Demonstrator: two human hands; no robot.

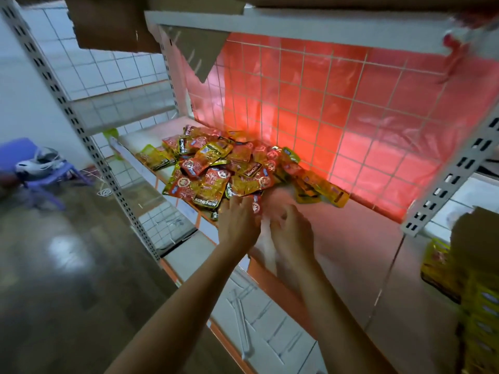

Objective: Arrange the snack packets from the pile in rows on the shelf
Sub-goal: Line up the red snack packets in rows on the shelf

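Touching the near edge of the snack-packet pile (224, 168), the left hand (237, 225) lies straight-fingered, the right hand (293, 233) just beside it is too blurred to judge, and the shelf (351, 238) beside the pile shows no rows, so arranging seems barely begun.

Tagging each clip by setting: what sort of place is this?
Likely a small shop or stockroom: shelving with slotted metal uprights and a wire grid back, and a pile of snack packets on the shelf.

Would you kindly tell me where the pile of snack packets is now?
In the head view, the pile of snack packets sits at the left of the shelf, before the wire-grid back, its near edge by the left hand.
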